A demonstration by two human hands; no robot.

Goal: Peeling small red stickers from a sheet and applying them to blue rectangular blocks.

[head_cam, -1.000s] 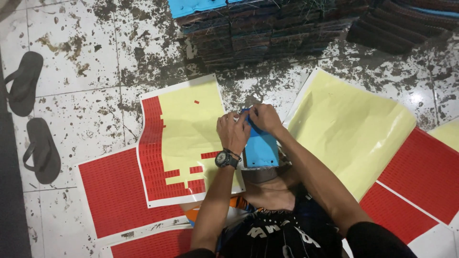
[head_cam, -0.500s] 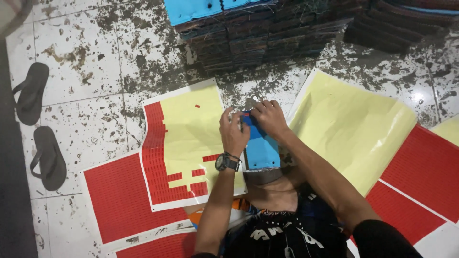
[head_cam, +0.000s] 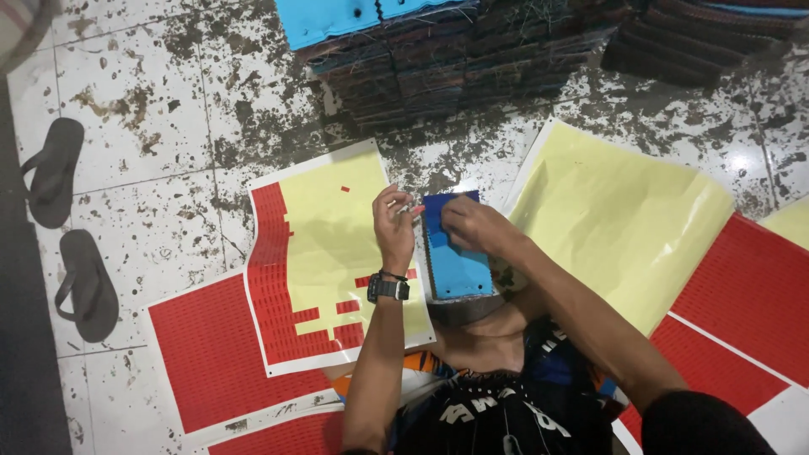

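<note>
Fingers [head_cam: 403, 208] of the left hand [head_cam: 393, 223] are pinching a small red sticker [head_cam: 416, 209], while the right hand [head_cam: 468, 223] is pressing its closed fingers on the blue pad [head_cam: 456, 257].

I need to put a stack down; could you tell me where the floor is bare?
Bare tiles lie between the flip-flops and the half-peeled sticker sheet. Crowded: piled blue-topped pieces ahead, red sheets and yellow backing around the hands.
</note>
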